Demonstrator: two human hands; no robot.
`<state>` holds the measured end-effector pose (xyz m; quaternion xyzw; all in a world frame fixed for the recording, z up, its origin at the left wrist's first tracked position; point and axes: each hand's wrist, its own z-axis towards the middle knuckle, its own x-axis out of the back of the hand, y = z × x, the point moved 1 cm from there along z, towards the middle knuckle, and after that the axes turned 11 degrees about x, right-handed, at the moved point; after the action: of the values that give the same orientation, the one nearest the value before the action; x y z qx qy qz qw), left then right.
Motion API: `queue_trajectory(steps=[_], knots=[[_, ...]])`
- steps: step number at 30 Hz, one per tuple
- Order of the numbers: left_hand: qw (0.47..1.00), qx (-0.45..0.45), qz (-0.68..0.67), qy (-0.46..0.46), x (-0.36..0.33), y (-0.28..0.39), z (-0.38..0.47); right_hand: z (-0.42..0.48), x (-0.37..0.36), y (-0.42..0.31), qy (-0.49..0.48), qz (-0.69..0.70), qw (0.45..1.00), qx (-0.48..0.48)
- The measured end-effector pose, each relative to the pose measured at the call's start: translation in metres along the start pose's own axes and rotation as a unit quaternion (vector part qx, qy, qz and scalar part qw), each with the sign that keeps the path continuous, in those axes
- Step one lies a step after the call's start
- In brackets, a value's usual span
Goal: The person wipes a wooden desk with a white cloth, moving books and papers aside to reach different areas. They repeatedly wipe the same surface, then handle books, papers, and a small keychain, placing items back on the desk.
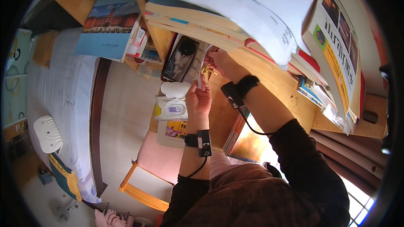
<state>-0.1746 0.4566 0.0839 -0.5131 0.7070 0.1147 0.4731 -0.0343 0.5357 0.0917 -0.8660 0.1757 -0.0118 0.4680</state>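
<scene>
My left hand point(199, 98) pinches the lower end of a thin white-edged item point(203, 66), perhaps a book or paper seen edge-on. At its upper end, my right hand point(218, 63) has its fingers against it; whether they grip it is not certain. Small yellowish objects point(209, 70) lie between my hands. Left of them, a dark picture-covered box or book point(181, 58) sits beneath the shelf. A white cloud-shaped object point(175, 90) and a pack of wipes point(172, 109) are beside my left hand. Both my wrists wear black strapped devices with cables.
Stacked books point(189, 22) and a large white sheet point(246, 3) overhang the wooden desk point(262, 60). A blue-covered book point(107, 42) juts out at upper left. Thick books point(334, 53) stand at right, more point(244, 137) near my body. A wooden chair point(145, 192) and a bed point(72, 101) are left.
</scene>
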Motion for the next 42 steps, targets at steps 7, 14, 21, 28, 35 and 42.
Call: queue_trajectory(steps=[7,14,21,28,35,42], knots=[[1.000,0.013,0.007,-0.025,0.004,-0.003,0.000,0.010,0.001,-0.005,-0.005,-0.069,0.995,0.074],[0.999,0.007,0.025,-0.037,0.002,-0.004,-0.001,-0.013,-0.006,-0.017,0.046,0.038,0.993,0.106],[0.998,0.009,0.044,-0.036,0.025,-0.006,0.009,-0.045,0.023,-0.003,0.032,0.112,0.983,0.144],[0.986,0.096,0.127,-0.048,0.054,-0.002,0.024,-0.134,0.086,0.030,-0.076,0.014,0.975,0.207],[0.943,-0.011,0.312,0.119,0.053,-0.007,0.019,-0.275,0.160,0.025,-0.054,0.020,0.994,0.088],[0.870,-0.030,0.466,0.157,0.041,-0.033,-0.037,-0.394,0.276,0.025,0.082,0.005,0.982,0.172]])
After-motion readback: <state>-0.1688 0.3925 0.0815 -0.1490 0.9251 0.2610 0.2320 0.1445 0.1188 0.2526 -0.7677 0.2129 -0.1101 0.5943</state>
